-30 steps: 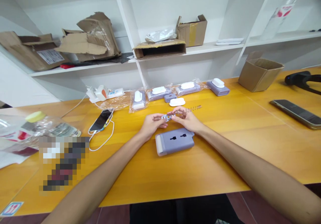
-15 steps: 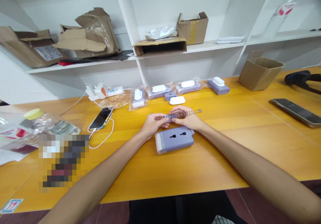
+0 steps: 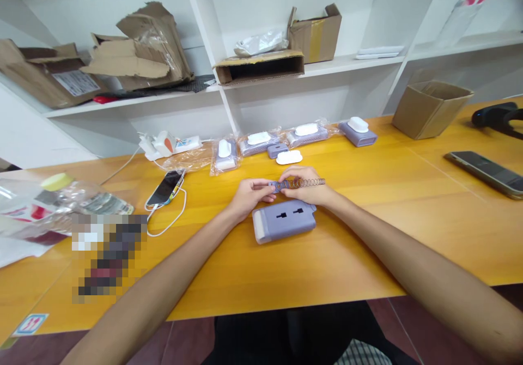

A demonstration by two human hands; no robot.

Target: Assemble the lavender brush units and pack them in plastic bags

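Between the fingertips of my left hand is a small purple plastic piece. My right hand pinches a long metal coil spring, whose left end meets that piece; whether it is seated cannot be seen. The spring's free end points right, past my right fingers. Just below both hands, a purple plastic case lies flat, with two dark slots on top and a whitish left end. Beyond my hands are a white oval part and a small purple block.
Wrapped purple units with white oval tops line the back, beside an unwrapped one. A charging phone and plastic bottle are left. Another phone and a cardboard box are right. White shelves hold cartons.
The spring has swung more level, and its free end looks more tightly coiled. Both hands keep their grips. The view has shifted slightly, while the case stays in place on the table.
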